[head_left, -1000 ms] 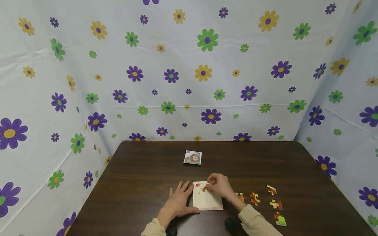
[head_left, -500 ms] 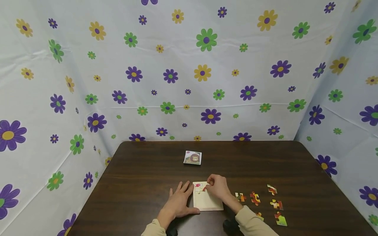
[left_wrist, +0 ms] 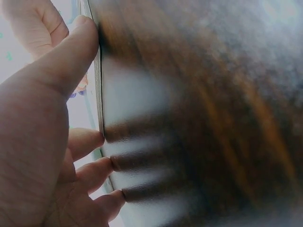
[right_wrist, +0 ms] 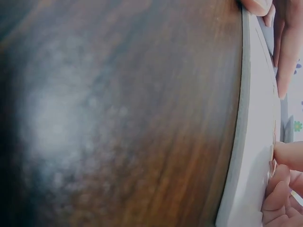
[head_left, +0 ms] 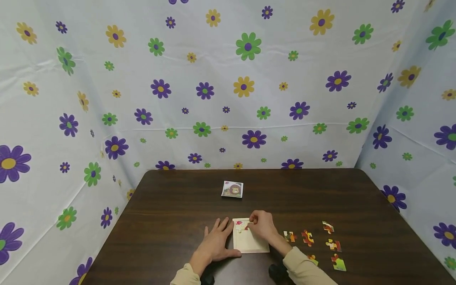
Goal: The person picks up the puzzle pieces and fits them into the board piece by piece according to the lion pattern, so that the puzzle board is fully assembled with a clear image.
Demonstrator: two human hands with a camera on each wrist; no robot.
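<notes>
A square wooden puzzle tray lies near the table's front edge. In its top left corner sits a puzzle piece with a pink print. My right hand is over the tray's top right part, thumb and fingertips pinching a second puzzle piece beside the first; the hand hides most of it. My left hand lies spread at the tray's left side. In the left wrist view, its thumb touches the tray's edge and the other fingertips rest on the table.
Several loose puzzle pieces lie to the right, among them an orange one and a green one. One piece is partly behind the right sleeve. A lion picture card lies beyond the tray on the dark table.
My right hand stays at the same spot on the tray, its forearm drawn slightly left, so more of the loose pieces show. My left hand holds its place.
</notes>
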